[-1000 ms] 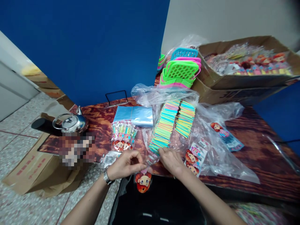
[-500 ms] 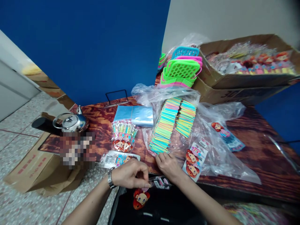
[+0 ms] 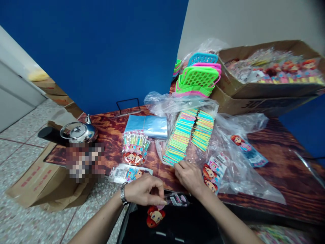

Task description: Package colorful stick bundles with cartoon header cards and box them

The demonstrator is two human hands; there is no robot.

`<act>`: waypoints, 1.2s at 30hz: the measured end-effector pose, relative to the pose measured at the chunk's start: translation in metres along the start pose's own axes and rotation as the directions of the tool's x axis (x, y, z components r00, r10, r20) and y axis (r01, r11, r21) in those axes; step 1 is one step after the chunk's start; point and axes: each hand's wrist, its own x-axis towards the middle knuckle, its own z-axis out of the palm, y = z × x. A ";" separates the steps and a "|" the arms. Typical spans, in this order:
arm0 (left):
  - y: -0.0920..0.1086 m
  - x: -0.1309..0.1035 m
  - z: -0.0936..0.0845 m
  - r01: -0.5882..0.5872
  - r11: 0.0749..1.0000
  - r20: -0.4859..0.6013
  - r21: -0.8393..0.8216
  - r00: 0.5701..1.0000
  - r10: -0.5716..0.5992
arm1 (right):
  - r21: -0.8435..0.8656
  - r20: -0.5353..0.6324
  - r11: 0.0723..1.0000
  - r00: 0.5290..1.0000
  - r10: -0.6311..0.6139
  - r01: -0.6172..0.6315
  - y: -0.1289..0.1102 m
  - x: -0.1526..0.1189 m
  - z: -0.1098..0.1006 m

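Observation:
Pinched between the thumb and fingers of my left hand [image 3: 146, 190], which wears a metal watch, is a clear printed packet [image 3: 155, 217] with a red-haired cartoon figure. It hangs over a black surface. My right hand [image 3: 191, 178] is closed at the lower end of the colourful sticks [image 3: 177, 142]; its fingertips are hidden, so what it holds cannot be made out. These sticks lie in rows on clear plastic. Beside my right wrist lies a cartoon packet [image 3: 214, 173]. Another flat packet [image 3: 130, 173] is just beyond my left hand, below a fan of filled packets [image 3: 134, 149].
Blue-silver bags [image 3: 147, 126] lie behind the filled packets. A metal kettle [image 3: 82, 133] stands at the left. Green, pink and blue baskets [image 3: 200, 76] are stacked at the back, beside a cardboard box [image 3: 241, 91] of packets. Crumpled plastic [image 3: 243, 179] spreads to the right.
The view has shifted slightly. My right hand has moved a little to the right along the lower end of the sticks. My left hand keeps its pinch on the packet.

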 end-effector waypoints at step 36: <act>-0.005 0.016 -0.003 -0.031 0.817 -0.370 -0.575 0.901 -0.226 | 0.132 0.291 0.984 0.954 0.078 -0.121 0.013 0.032 0.009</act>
